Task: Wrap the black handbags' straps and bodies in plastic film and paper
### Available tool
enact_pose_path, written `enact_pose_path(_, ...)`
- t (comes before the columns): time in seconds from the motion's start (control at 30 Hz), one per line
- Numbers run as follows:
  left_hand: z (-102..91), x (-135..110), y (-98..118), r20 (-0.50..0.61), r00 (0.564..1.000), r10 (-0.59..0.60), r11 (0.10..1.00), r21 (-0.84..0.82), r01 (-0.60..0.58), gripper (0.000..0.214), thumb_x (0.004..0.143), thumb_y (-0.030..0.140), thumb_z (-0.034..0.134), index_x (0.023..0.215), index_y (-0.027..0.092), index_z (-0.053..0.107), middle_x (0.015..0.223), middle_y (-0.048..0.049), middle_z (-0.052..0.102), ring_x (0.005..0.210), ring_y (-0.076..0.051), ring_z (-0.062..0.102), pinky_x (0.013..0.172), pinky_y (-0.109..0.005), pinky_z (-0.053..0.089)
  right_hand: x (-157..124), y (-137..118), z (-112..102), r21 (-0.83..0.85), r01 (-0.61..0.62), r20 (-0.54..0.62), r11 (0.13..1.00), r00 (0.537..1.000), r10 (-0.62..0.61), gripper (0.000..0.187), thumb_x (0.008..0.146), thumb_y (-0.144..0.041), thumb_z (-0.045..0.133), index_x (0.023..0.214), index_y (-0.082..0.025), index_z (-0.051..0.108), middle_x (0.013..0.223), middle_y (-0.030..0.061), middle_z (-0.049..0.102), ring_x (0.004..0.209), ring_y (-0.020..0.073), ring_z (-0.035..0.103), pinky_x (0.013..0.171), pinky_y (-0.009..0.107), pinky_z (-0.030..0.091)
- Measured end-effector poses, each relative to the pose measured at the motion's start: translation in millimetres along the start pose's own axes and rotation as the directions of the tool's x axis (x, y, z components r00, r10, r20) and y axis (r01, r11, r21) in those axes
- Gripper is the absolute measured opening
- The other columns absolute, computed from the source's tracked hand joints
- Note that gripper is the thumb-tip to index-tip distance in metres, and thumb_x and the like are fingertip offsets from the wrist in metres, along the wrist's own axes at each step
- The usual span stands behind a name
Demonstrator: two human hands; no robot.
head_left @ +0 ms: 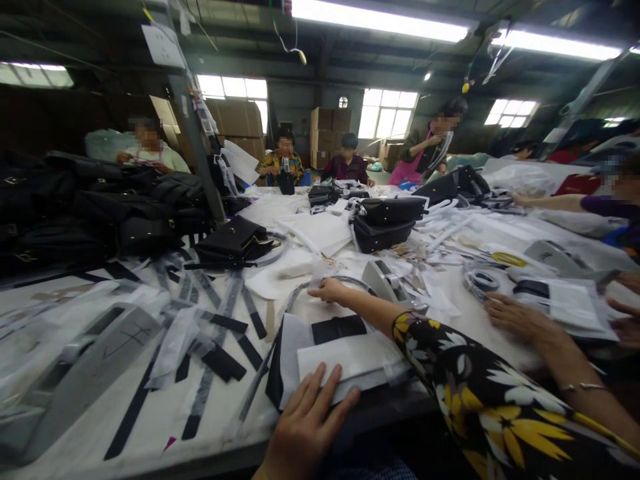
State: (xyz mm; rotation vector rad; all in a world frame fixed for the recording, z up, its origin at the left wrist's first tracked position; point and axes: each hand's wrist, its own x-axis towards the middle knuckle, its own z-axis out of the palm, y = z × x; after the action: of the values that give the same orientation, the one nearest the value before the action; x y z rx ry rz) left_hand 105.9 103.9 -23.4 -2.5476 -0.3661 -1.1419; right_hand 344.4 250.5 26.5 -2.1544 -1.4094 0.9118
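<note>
**Left hand flat on the white packet**

My left hand [300, 427] comes up from the bottom centre of the frame. Its fingers [323, 390] are stretched out and loose, gripping nothing, with the tips pressing on the near edge of the white packet [360, 357]. The packet lies on the tabletop [160, 427] just above and right of my palm, its long axis running left to right. A floral sleeve [500, 400] crosses from the lower right, and the co-worker's hand [330, 290] rests beyond the packet. My right hand is out of view.
</note>
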Motion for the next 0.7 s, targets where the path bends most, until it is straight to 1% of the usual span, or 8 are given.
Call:
enact_pose_path(0.07,0.4,2,3,-0.004,1.0,0.003,1.0,-0.005,-0.003,0.041,0.102,0.019,0.044,0.137,0.036,0.058,0.134,-0.0029,0.065,0.12,-0.025,0.064,0.094,-0.034,0.056,10,-1,9,0.03,-0.047,0.022,0.998,0.999,0.046,0.027,0.097,-0.037,0.06,0.11,-0.014,0.064,0.102,0.0052,0.068,0.082,0.0152,0.067,0.072,0.032,0.059)
enact_pose_path(0.13,0.7,3,7,-0.003,1.0,0.009,1.0,-0.008,-0.009,0.041,0.102,0.019,0.044,0.137,0.036,0.058,0.133,-0.0031,0.066,0.118,-0.025,0.065,0.093,-0.034,0.056,14,-1,13,0.07,-0.041,0.014,0.997,0.999,0.04,0.027,0.098,-0.035,0.06,0.115,-0.014,0.063,0.109,0.007,0.066,0.089,0.0172,0.067,0.077,0.035,0.059)
enact_pose_path(0.27,2.0,2,11,-0.009,1.0,0.002,1.0,-0.018,-0.002,0.041,0.102,0.018,0.044,0.137,0.034,0.058,0.132,-0.0034,0.067,0.119,-0.025,0.065,0.094,-0.033,0.055,9,-7,4,0.168,0.112,-0.084,0.979,0.992,-0.099,0.024,0.092,-0.033,0.067,0.105,-0.013,0.07,0.106,0.007,0.072,0.096,0.0208,0.068,0.087,0.038,0.057)
enact_pose_path(0.37,3.1,1,10,0.009,1.0,-0.016,1.0,-0.026,0.016,0.042,0.102,0.018,0.044,0.138,0.034,0.057,0.134,-0.0036,0.066,0.121,-0.025,0.063,0.097,-0.035,0.054,-11,-16,-8,0.237,0.281,-0.136,0.93,0.958,-0.254,0.024,0.084,-0.03,0.073,0.099,-0.013,0.077,0.095,0.0062,0.078,0.096,0.0223,0.071,0.09,0.032,0.054)
enact_pose_path(0.47,3.4,1,11,0.03,0.999,-0.03,0.999,-0.024,0.031,0.043,0.102,0.017,0.043,0.139,0.035,0.056,0.136,-0.0028,0.064,0.124,-0.024,0.061,0.099,-0.034,0.052,-50,-20,-15,0.269,0.392,-0.121,0.88,0.92,-0.373,0.023,0.08,-0.032,0.074,0.093,-0.015,0.081,0.09,0.003,0.08,0.092,0.0226,0.073,0.087,0.029,0.054)
enact_pose_path(0.53,4.1,0,13,0.038,0.998,-0.047,0.999,-0.027,0.048,0.044,0.102,0.016,0.042,0.139,0.036,0.056,0.137,-0.0019,0.063,0.125,-0.023,0.06,0.101,-0.034,0.049,-84,-16,-14,0.229,0.477,-0.106,0.848,0.879,-0.465,0.02,0.081,-0.033,0.072,0.087,-0.017,0.082,0.087,0.0012,0.08,0.087,0.0228,0.074,0.082,0.027,0.055)
enact_pose_path(0.6,5.6,-1,16,0.032,0.997,-0.069,0.997,-0.035,0.07,0.043,0.103,0.017,0.04,0.138,0.037,0.056,0.138,-0.001,0.063,0.125,-0.022,0.06,0.105,-0.034,0.047,-116,-5,-7,0.116,0.609,-0.083,0.785,0.793,-0.603,0.019,0.085,-0.023,0.065,0.094,-0.019,0.081,0.092,0.0002,0.08,0.088,0.0214,0.074,0.083,0.026,0.055)
enact_pose_path(0.7,7.8,-1,16,-0.021,0.994,-0.107,0.994,-0.038,0.106,0.044,0.102,0.016,0.041,0.139,0.036,0.056,0.127,-0.0009,0.07,0.116,-0.019,0.065,0.109,-0.034,0.044,-154,18,7,-0.036,0.767,-0.034,0.641,0.64,-0.768,0.037,0.083,-0.006,0.055,0.11,-0.019,0.077,0.106,0.0047,0.078,0.099,0.0199,0.073,0.095,0.027,0.053)
